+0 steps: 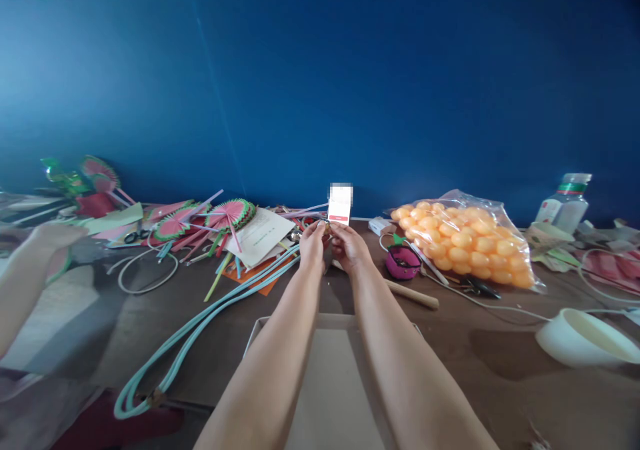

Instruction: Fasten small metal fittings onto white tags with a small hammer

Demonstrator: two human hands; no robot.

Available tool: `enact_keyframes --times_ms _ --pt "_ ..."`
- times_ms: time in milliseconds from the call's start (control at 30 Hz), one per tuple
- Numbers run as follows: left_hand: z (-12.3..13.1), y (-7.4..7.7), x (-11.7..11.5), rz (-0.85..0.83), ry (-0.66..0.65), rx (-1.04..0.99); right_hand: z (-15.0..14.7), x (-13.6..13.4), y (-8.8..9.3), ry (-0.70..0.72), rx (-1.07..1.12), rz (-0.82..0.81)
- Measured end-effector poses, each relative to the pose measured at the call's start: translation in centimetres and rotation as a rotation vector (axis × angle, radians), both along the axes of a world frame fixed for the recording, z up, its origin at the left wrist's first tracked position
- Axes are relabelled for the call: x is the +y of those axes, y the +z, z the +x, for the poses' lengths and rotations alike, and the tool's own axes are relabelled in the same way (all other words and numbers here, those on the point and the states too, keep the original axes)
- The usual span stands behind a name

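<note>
Both my arms reach forward over the brown table, and my hands meet near its back edge. My left hand point(313, 242) has its fingers pinched together around a tiny dark and gold-coloured piece. Close against it, my right hand point(351, 247) is also pinched at the same spot; the fingers mostly cover what is there. Just behind the fingertips stands a phone point(340, 205) with a lit white screen. A round wooden handle point(413, 295) lies by my right wrist, its far end partly hidden. Beneath my forearms is a shallow open box point(333, 377).
Light blue tubes point(200, 320) loop across the left, beside pink and green paper fans point(230, 215) and papers point(263, 233). To the right are a purple pouch point(403, 262), a bag of orange balls point(465, 240), a bottle point(565, 203) and a white tape roll point(587, 338). Another person's arm point(20, 283) reaches in left.
</note>
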State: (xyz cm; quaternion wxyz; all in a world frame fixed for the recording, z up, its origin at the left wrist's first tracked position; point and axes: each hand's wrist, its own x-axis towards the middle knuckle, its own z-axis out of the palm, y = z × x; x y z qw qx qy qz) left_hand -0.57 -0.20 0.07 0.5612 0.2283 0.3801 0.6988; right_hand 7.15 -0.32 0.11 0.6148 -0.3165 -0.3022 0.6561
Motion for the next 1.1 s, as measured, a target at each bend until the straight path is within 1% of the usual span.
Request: enact_keyframes --times_ms 267,567,833,1100 --pt "-0.03 -0.02 -0.04 0.004 -0.011 0.015 0.08 -0.2 0.17 0.027 0.026 0.006" --pt "-0.07 -0.13 0.02 0.012 -0.016 0.018 0.25 0.11 -0.19 0.042 0.041 0.02" --pt "-0.03 0.24 -0.33 0.049 -0.05 -0.004 0.31 0.07 -0.14 0.094 0.054 0.058" --pt "0.0 0.39 -0.46 0.078 -0.045 -0.012 0.35 -0.12 0.1 0.117 0.089 0.086"
